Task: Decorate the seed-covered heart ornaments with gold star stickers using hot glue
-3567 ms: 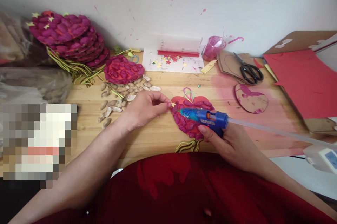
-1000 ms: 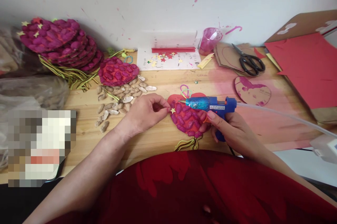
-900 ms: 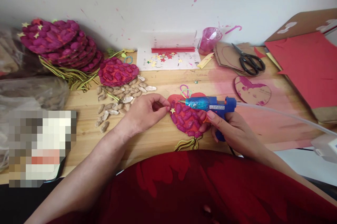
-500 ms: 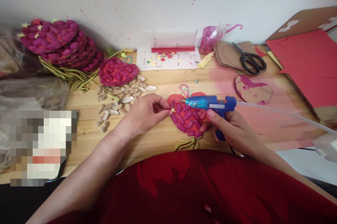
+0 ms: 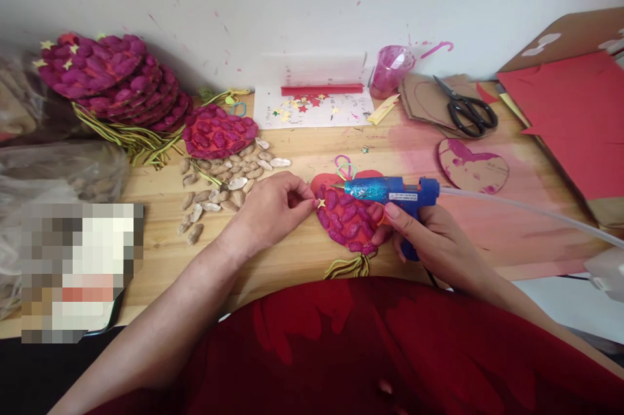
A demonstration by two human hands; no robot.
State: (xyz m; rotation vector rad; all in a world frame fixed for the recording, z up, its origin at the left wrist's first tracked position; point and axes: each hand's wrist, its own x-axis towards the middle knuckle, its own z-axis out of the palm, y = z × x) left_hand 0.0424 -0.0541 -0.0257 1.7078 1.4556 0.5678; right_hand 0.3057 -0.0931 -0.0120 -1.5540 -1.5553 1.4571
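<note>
A red heart covered in magenta-painted shells lies near the table's front edge, with a loop on top and yellow-green tassels below. My left hand pinches a small gold star and holds it against the heart's left edge. My right hand grips a blue glue gun. The gun is level above the heart, its nozzle pointing left toward the star. A clear glue stick trails out of its back to the right.
Peanut shells lie left of the heart, with another shell heart and a stack of finished hearts behind. A star sheet, pink cup, scissors, cardboard heart and red paper fill the back and right.
The glue gun has lifted from tilted down onto the heart to level above it. My left hand keeps the star at the heart's left edge, barely shifting.
</note>
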